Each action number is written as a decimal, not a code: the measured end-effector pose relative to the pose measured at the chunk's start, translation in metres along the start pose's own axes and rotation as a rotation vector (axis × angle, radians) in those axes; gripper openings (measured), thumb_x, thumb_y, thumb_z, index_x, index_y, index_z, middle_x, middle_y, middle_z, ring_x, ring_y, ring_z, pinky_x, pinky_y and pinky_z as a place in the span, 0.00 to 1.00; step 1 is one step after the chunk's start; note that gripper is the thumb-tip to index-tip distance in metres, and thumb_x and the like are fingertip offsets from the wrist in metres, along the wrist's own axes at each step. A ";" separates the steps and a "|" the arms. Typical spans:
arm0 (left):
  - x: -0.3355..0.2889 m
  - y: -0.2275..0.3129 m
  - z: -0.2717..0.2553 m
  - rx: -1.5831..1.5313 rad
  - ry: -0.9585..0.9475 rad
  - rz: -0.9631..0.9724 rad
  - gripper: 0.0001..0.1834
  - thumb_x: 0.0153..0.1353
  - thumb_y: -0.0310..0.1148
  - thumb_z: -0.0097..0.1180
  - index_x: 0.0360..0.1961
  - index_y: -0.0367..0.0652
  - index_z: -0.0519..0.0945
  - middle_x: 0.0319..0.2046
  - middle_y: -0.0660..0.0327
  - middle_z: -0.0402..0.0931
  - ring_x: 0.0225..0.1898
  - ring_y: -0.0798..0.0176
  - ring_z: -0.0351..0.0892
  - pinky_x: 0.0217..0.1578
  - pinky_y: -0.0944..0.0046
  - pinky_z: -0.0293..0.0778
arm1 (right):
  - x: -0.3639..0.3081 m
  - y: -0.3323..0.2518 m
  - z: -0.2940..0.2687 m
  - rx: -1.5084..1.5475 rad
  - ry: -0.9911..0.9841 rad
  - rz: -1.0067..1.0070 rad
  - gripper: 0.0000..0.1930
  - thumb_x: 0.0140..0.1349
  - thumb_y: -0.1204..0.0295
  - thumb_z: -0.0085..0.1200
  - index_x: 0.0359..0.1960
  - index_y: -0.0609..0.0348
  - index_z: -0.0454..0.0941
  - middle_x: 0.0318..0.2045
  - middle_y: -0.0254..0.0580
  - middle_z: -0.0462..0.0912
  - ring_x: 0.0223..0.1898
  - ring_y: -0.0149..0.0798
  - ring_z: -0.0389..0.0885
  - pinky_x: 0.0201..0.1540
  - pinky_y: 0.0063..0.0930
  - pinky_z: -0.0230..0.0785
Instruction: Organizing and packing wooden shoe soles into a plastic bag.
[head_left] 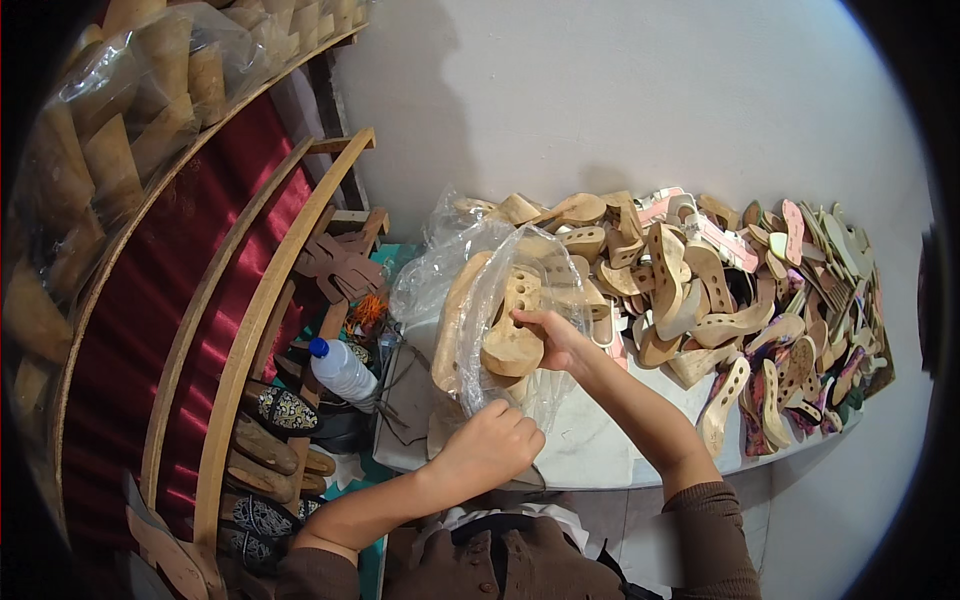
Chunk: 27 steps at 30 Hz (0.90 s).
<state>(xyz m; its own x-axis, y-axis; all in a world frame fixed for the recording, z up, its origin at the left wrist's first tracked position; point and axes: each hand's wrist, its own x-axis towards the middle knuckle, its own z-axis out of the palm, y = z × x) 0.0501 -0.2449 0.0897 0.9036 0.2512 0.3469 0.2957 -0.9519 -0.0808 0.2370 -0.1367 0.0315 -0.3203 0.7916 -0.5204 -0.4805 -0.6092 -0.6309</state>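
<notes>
My right hand [556, 340] grips a pale wooden shoe sole [513, 350] with holes through it, thumb on its upper face. The sole is at the mouth of a clear plastic bag [474, 345]; whether it is fully inside, I cannot tell. Closed in a fist, my left hand [490, 443] holds the bag's near edge. Another wooden sole [455, 315] shows through the plastic on the left.
A heap of wooden soles [690, 285] and sandal parts covers the right and back of the white table [640, 455]. To the left, a water bottle [340, 370] stands beside a wooden rack [250, 340] of shoes. Bagged wooden pieces [150, 110] fill the upper-left shelf.
</notes>
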 end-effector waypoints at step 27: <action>-0.010 0.009 -0.001 -0.044 -0.056 -0.036 0.01 0.43 0.28 0.49 0.21 0.44 0.71 0.20 0.64 0.68 0.27 0.65 0.71 0.32 0.67 0.65 | 0.017 0.007 -0.031 -0.133 0.232 -0.054 0.07 0.59 0.77 0.47 0.38 0.66 0.70 0.26 0.37 0.73 0.24 0.30 0.73 0.25 0.23 0.67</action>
<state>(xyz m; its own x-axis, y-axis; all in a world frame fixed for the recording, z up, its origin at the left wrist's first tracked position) 0.0429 -0.2558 0.0862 0.9089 0.2939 0.2958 0.3158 -0.9484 -0.0280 0.2532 -0.1285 0.0007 -0.0947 0.8002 -0.5922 -0.3755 -0.5797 -0.7232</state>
